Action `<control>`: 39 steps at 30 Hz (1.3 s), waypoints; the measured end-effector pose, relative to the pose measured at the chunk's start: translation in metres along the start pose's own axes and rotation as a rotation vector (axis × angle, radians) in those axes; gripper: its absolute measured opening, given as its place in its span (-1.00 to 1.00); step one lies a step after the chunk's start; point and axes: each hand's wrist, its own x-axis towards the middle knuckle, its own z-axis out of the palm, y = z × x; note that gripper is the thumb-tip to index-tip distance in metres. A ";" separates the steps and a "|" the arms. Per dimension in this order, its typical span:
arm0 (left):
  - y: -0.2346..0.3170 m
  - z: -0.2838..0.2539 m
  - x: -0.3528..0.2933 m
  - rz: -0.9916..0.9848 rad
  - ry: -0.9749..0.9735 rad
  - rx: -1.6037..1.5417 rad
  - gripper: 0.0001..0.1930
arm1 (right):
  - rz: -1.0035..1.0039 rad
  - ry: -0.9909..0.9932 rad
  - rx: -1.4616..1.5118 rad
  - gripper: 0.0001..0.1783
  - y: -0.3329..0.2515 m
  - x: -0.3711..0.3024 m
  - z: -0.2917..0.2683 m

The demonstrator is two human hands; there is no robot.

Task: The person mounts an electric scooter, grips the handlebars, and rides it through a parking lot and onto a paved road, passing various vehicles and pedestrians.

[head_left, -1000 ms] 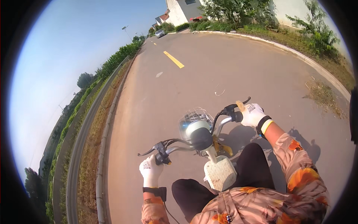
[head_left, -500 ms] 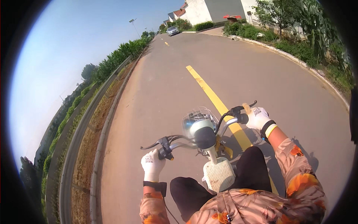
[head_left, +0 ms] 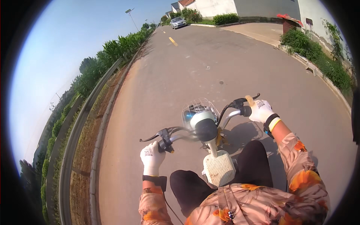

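Observation:
I sit astride a small electric scooter (head_left: 219,167) with curved metal handlebars. White work gloves cover both hands. My left hand (head_left: 152,157) is closed round the left handlebar grip, behind a black brake lever (head_left: 152,135) that the fingers do not touch. At the right end of the bar, my right hand (head_left: 259,110) is wrapped round the right grip, next to another brake lever (head_left: 256,96). Between the bars is a rounded headset cover (head_left: 206,131), pale in front and black behind. A white wire basket (head_left: 200,108) is fixed ahead of it, with dark and blue things inside.
A silver car (head_left: 177,23) is on the road ahead, left of the far end. Along the left run a kerb (head_left: 98,159) and a metal guardrail (head_left: 71,153). Bushes (head_left: 300,41), a red-topped structure (head_left: 291,24) and white walls line the right side.
The scooter has moved forward along the road. The car and the red-topped structure look nearer, and the long yellow line has passed out of view below me. Both hands stay on the grips.

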 end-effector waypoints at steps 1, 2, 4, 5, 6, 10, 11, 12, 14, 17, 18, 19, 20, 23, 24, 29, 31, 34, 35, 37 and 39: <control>-0.001 0.002 0.002 0.000 -0.002 -0.002 -0.84 | 0.001 -0.002 -0.002 -0.08 0.000 0.005 0.003; -0.003 0.003 0.004 -0.003 -0.001 -0.001 -0.83 | -0.007 0.030 0.005 -0.08 -0.001 0.010 0.005; -0.006 0.005 0.007 -0.004 0.001 0.002 -0.83 | -0.015 0.063 0.015 -0.08 -0.002 0.016 0.010; -0.007 0.007 0.008 -0.008 -0.003 0.004 -0.82 | -0.007 0.039 0.014 -0.09 -0.005 0.015 0.007; -0.007 0.008 0.008 -0.011 -0.007 0.006 -0.82 | 0.000 0.016 0.013 -0.09 -0.007 0.013 0.004; -0.002 0.010 0.007 -0.016 -0.030 0.016 -0.82 | 0.019 -0.005 -0.001 -0.10 0.003 0.012 0.005; -0.001 0.010 0.008 -0.020 -0.029 0.011 -0.81 | -0.006 0.039 0.012 -0.11 0.006 0.013 0.009; 0.000 0.009 0.008 -0.025 -0.028 0.006 -0.81 | -0.031 0.082 0.024 -0.11 0.007 0.015 0.012; 0.000 0.004 0.010 -0.019 -0.021 -0.001 -0.81 | -0.021 0.078 0.025 -0.11 0.006 0.018 0.013; -0.007 0.003 0.008 -0.017 -0.004 -0.011 -0.79 | -0.019 0.077 0.026 -0.12 0.000 0.015 0.009; -0.011 0.004 0.006 -0.021 0.006 -0.012 -0.77 | -0.027 0.080 0.029 -0.12 -0.004 0.012 0.008; -0.015 0.005 0.003 -0.024 0.007 -0.012 -0.77 | -0.030 0.080 0.028 -0.12 -0.008 0.009 0.007; -0.016 0.006 0.001 -0.015 0.013 -0.012 -0.76 | -0.014 0.042 0.019 -0.13 -0.013 0.002 0.001; -0.018 0.009 -0.001 -0.012 0.012 -0.006 -0.75 | -0.013 0.035 0.031 -0.13 -0.012 0.002 0.007; -0.016 0.010 -0.002 -0.017 0.005 0.001 -0.74 | -0.019 0.048 0.018 -0.15 -0.010 0.003 0.008; -0.014 0.008 -0.010 -0.032 0.018 -0.004 -0.74 | -0.048 0.051 -0.002 -0.18 -0.014 0.000 0.000; -0.016 0.002 -0.013 -0.048 -0.009 0.005 -0.73 | -0.036 0.037 0.023 -0.09 -0.016 -0.007 0.000; -0.017 -0.009 -0.014 -0.038 -0.010 0.005 -0.73 | -0.016 0.031 0.004 -0.13 -0.020 -0.015 -0.009; -0.016 -0.011 -0.015 -0.039 -0.008 0.005 -0.74 | -0.015 0.024 -0.021 -0.18 -0.021 -0.016 -0.011; -0.016 -0.015 -0.013 -0.040 -0.005 0.006 -0.74 | 0.003 0.024 -0.010 -0.16 -0.020 -0.019 -0.011; -0.015 -0.014 -0.011 -0.023 0.006 0.002 -0.75 | 0.020 0.020 0.001 -0.14 -0.016 -0.019 -0.007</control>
